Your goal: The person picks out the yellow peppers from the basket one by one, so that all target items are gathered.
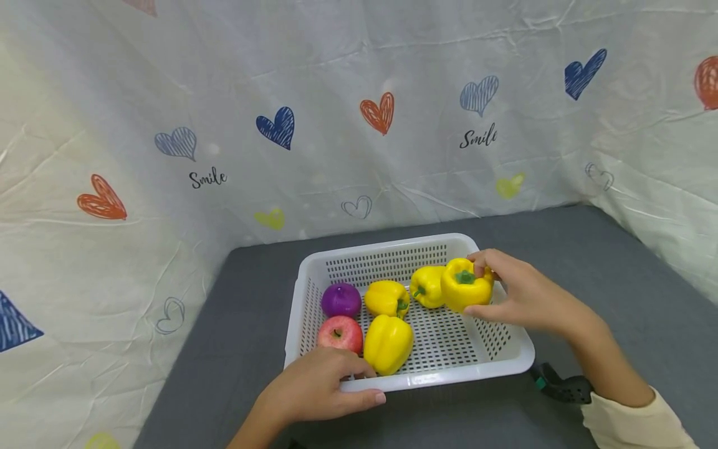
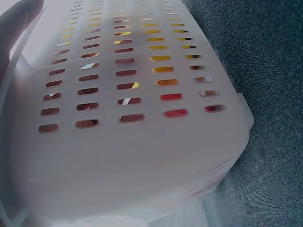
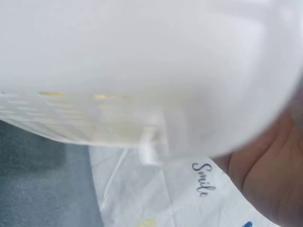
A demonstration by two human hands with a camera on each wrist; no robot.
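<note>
A white plastic basket [image 1: 387, 381] with slotted walls stands on a dark grey cloth. My left hand [image 1: 316, 383] grips its near rim at the left, thumb outside and fingers over the edge. At the basket's right side my right hand [image 1: 524, 293] holds a yellow bell pepper [image 1: 462, 290] between thumb and fingers, its green stem facing me. Inside lie more yellow peppers: one beside the held pepper [image 1: 427, 287], one in the middle [image 1: 387, 298] and one near the front [image 1: 388, 345]. A red apple [image 1: 340, 333] and a purple onion-like vegetable [image 1: 341, 300] sit at the left.
The grey cloth [image 1: 241, 312] spreads around the basket. Behind and beside it hangs a white sheet [image 1: 325, 156] printed with hearts and "Smile". A black wristband [image 1: 563, 383] is on the right wrist, above a cream sleeve [image 1: 634, 421].
</note>
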